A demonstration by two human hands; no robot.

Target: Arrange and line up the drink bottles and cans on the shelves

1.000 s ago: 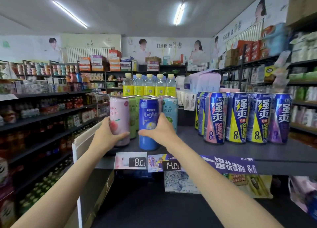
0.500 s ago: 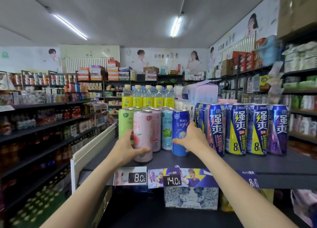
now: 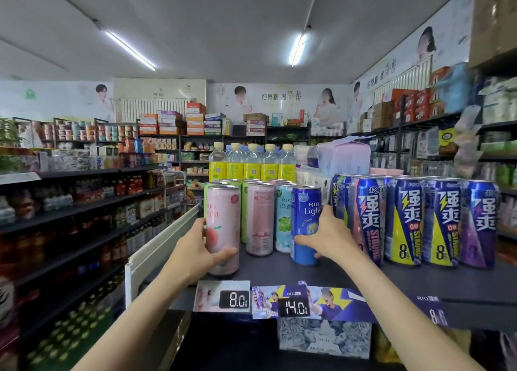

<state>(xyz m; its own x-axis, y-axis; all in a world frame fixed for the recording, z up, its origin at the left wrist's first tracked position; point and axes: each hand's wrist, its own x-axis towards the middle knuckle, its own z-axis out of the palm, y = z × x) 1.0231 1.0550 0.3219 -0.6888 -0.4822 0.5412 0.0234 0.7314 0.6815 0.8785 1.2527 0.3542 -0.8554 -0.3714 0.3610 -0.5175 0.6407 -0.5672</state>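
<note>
Head view: spread apart since half-second ago — left hand (image 3: 195,254) gripped pink peach can (image 3: 223,231), right hand (image 3: 330,238) gripped blue Rio Light can (image 3: 305,225); front-row gaps widened.

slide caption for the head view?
Left hand grips a pink can, right hand a blue can, both upright on the shelf.

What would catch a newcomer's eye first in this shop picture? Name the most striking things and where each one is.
Front and centre, the left hand grips a pink can at the shelf's front edge, while the right hand holds a blue can beside it. To the right stands a row of tall blue cans with bold lettering. Behind them, yellow-labelled bottles line up at the back of the shelf.
</note>
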